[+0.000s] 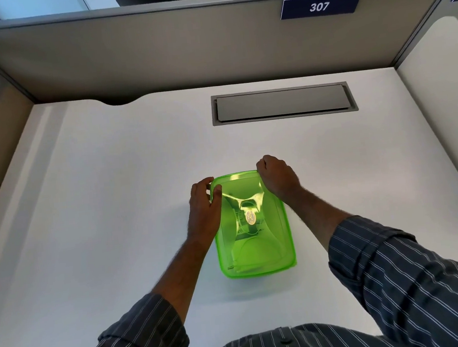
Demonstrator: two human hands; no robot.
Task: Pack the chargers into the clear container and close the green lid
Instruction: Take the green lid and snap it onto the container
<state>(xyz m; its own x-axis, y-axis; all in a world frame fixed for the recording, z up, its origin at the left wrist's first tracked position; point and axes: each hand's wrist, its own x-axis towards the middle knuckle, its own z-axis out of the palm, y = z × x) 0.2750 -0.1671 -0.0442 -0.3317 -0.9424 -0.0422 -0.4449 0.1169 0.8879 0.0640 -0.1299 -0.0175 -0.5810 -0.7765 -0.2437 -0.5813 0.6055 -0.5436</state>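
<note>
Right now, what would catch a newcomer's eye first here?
The bright green lid sits on a container in the middle of the white desk. The left hand and right hand grip its far corners. On the partition behind hangs a blue sign reading 307.

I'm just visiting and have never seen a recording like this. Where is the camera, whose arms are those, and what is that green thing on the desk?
There is no machine here. A person wears a camera on the head, so this single picture looks down at their own arms. On the white desk sits a container covered by a see-through green lid; pale shapes, probably the chargers, show faintly through it. The left hand grips the lid's far left corner, and the right hand, curled into a fist, presses on its far right corner, apparently snapping it shut. Behind are a grey hatch and a sign reading 307.
</note>
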